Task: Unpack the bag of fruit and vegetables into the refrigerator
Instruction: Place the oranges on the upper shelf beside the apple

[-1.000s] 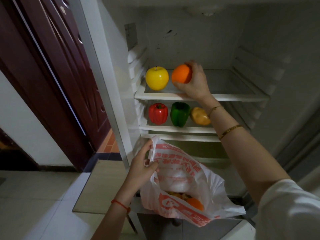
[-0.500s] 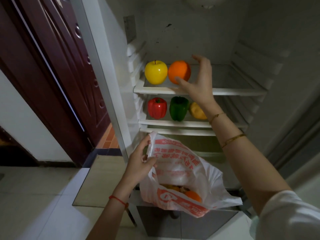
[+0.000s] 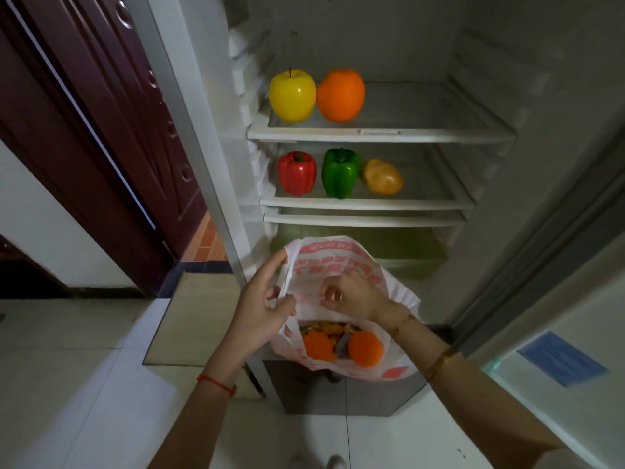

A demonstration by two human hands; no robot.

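A white plastic bag (image 3: 341, 262) with red print hangs open in front of the refrigerator's lower part. My left hand (image 3: 260, 306) grips its left rim. My right hand (image 3: 355, 296) is at the bag's mouth with curled fingers against the inner wall; whether it holds anything is hidden. Two orange fruits (image 3: 318, 345) (image 3: 365, 349) and some yellow pieces lie in the bag. On the top shelf (image 3: 378, 133) stand a yellow apple (image 3: 292, 96) and an orange (image 3: 341, 95). The second shelf (image 3: 365, 204) holds a red pepper (image 3: 297, 173), a green pepper (image 3: 340, 172) and a yellowish potato (image 3: 384, 177).
Both shelves have bare glass to the right of the produce. A dark red door (image 3: 84, 113) stands at the left beside the refrigerator's side wall. The grey lower compartment (image 3: 338, 390) is below the bag. The open refrigerator door (image 3: 558, 333) is at the right.
My right hand let go of the orange on the top shelf and came down to the bag's mouth. My left hand kept its grip on the bag's rim.
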